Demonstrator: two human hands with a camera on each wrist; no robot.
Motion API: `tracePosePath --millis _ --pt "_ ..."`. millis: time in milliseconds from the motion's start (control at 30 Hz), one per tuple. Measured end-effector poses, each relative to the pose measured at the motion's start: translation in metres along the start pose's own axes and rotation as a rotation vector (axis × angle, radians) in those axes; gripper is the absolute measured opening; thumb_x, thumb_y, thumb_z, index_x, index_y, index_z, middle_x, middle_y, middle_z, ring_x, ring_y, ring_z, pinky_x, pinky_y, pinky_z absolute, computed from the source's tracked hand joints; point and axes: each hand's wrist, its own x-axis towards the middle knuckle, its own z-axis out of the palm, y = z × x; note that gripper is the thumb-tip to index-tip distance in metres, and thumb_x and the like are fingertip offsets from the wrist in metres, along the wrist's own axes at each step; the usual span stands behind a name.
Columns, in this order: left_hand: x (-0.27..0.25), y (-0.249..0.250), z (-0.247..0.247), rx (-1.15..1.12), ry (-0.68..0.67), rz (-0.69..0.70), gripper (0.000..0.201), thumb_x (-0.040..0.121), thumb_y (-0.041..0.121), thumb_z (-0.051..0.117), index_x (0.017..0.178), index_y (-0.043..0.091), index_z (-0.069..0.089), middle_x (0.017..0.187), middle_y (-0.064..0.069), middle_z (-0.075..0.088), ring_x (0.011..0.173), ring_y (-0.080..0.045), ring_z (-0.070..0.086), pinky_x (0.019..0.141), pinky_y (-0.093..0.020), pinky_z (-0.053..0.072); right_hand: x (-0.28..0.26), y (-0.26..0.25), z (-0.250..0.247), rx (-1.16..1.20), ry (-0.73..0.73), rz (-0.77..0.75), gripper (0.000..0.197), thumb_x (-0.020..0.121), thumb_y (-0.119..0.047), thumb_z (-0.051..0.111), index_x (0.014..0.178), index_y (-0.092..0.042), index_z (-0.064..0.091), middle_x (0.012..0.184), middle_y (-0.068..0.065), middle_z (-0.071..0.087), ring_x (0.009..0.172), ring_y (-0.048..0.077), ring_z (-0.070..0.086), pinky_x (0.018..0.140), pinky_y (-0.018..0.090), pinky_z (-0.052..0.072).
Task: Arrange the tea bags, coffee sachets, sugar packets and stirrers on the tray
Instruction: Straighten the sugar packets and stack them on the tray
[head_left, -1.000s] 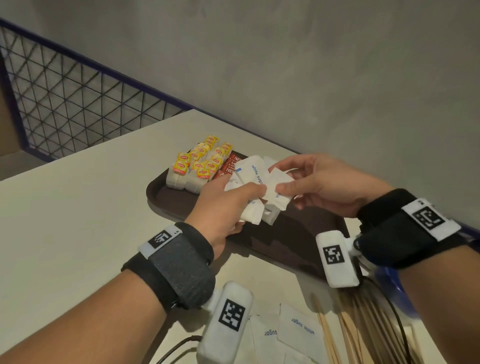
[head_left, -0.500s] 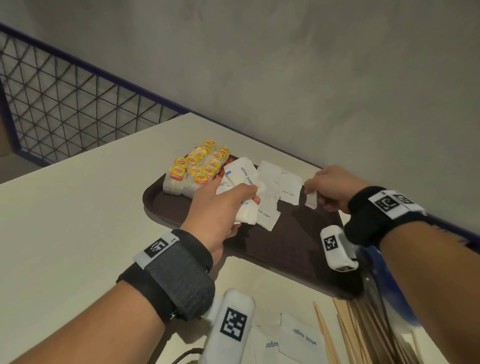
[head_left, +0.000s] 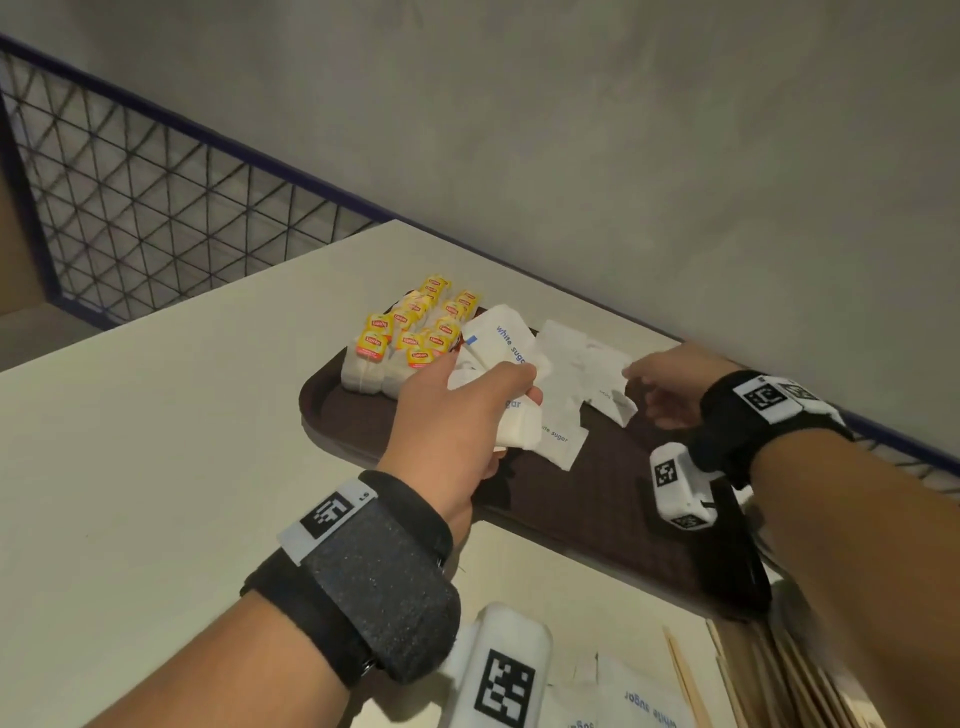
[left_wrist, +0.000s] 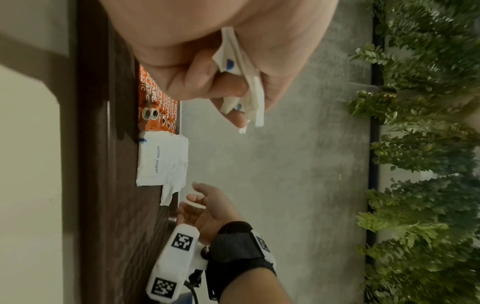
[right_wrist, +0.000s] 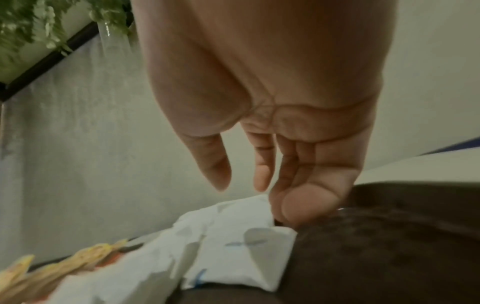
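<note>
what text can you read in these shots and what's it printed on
"Lipton": tags of the tea bags on the tray.
"white sugar": sugar packets that the left hand holds, those on the tray, and those on the table.
Coffee sachets: lettering partly hidden, unreadable.
Wrist tags: coded squares, no words.

Pale counter (head_left: 156, 441) carries brown tray (head_left: 597, 519) by the wall, loose sugar packets (head_left: 644, 706) and wooden stirrers (head_left: 727, 686) at near edge.

"Lipton" on yellow-and-red tags of white tea bags (head_left: 410, 340) | "white sugar" in blue on white paper sugar packets (left_wrist: 162, 162) on brown tray, and on packets on pale counter (head_left: 644, 714) | orange coffee sachets (left_wrist: 155, 107): lettering only partly legible
</note>
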Motion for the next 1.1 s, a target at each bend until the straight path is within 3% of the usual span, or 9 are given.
tracePosePath --millis 133,233,400,467,567,700,867,967,1100 --pt "0.000 -0.001 0.000 0.017 0.007 0.005 0.006 0.090 0.018 0.072 0.096 0.017 0.070 0.084 -0.007 0.076 0.055 -0.008 0.061 0.042 -0.020 0.035 0.003 0.017 0.003 -0.129 -0.054 -0.031 0.038 0.083 -0.025 0.084 0.100 0.002 0.065 0.088 0.017 0.063 0.067 0.026 0.064 0.060 0.033 0.056" --pt "-0.001 -0.002 0.001 0.017 0.018 -0.002 0.010 0.090 0.020 0.074 0.099 0.018 0.070 0.087 -0.008 0.076 0.055 -0.007 0.063 0.042 -0.021 0.036 0.003 0.016 0.011 -0.186 -0.045 -0.081 0.038 0.080 -0.027 0.087 0.094 0.001 0.065 0.083 0.015 0.064 0.065 0.024 0.064 0.057 0.030 0.056" --pt "0.000 -0.003 0.001 0.024 0.028 -0.008 0.012 0.090 0.021 0.074 0.102 0.021 0.071 0.089 -0.005 0.077 0.055 -0.002 0.065 0.043 -0.020 0.039 0.004 0.004 0.015 -0.206 -0.048 -0.096 0.030 0.077 -0.012 0.088 0.088 0.002 0.064 0.070 0.014 0.063 0.057 0.023 0.064 0.054 0.031 0.058" --pt "0.001 -0.003 0.001 0.026 0.027 -0.007 0.010 0.090 0.021 0.074 0.100 0.021 0.071 0.086 -0.002 0.076 0.054 -0.001 0.065 0.043 -0.019 0.039 0.000 -0.001 0.015 -0.208 -0.043 -0.112 0.029 0.076 -0.005 0.088 0.086 0.001 0.061 0.068 0.017 0.065 0.061 0.028 0.067 0.062 0.037 0.063" --pt "0.002 -0.004 0.000 0.044 0.027 0.000 0.011 0.090 0.022 0.074 0.100 0.022 0.071 0.088 -0.003 0.076 0.056 -0.003 0.065 0.045 -0.021 0.039 -0.003 -0.006 0.018 -0.236 -0.005 -0.165 0.041 0.073 0.000 0.088 0.103 0.001 0.059 0.091 0.028 0.072 0.085 0.042 0.074 0.082 0.055 0.061" --pt "0.002 -0.006 0.001 0.044 0.031 -0.003 0.010 0.089 0.021 0.075 0.098 0.022 0.071 0.081 0.000 0.075 0.053 -0.001 0.063 0.044 -0.021 0.039 -0.003 -0.009 0.021 -0.226 -0.002 -0.175 0.056 0.073 0.001 0.088 0.118 0.007 0.054 0.101 0.033 0.070 0.096 0.047 0.072 0.088 0.060 0.058" --pt "0.003 -0.008 0.001 0.052 0.008 -0.004 0.005 0.089 0.019 0.074 0.092 0.023 0.071 0.073 0.003 0.072 0.051 -0.002 0.061 0.042 -0.021 0.037 -0.002 -0.009 0.019 -0.171 -0.031 -0.158 0.042 0.076 0.002 0.085 0.102 -0.003 0.051 0.098 0.029 0.069 0.083 0.038 0.069 0.086 0.052 0.060" --pt "0.003 -0.008 0.000 0.072 -0.034 -0.015 0.007 0.090 0.021 0.073 0.097 0.021 0.071 0.078 0.003 0.075 0.054 -0.002 0.063 0.043 -0.020 0.037 -0.002 -0.007 0.017 -0.177 -0.044 -0.146 0.039 0.078 -0.015 0.088 0.095 -0.004 0.054 0.085 0.018 0.063 0.069 0.028 0.064 0.070 0.038 0.060" --pt "0.002 -0.006 0.000 0.090 -0.084 -0.027 0.010 0.090 0.020 0.073 0.100 0.020 0.071 0.085 -0.002 0.078 0.059 -0.004 0.066 0.048 -0.022 0.035 -0.022 -0.017 0.001 -0.198 0.112 -0.271 0.044 0.087 -0.036 0.078 0.109 -0.010 0.049 0.093 0.008 0.061 0.077 0.021 0.059 0.063 0.032 0.053"
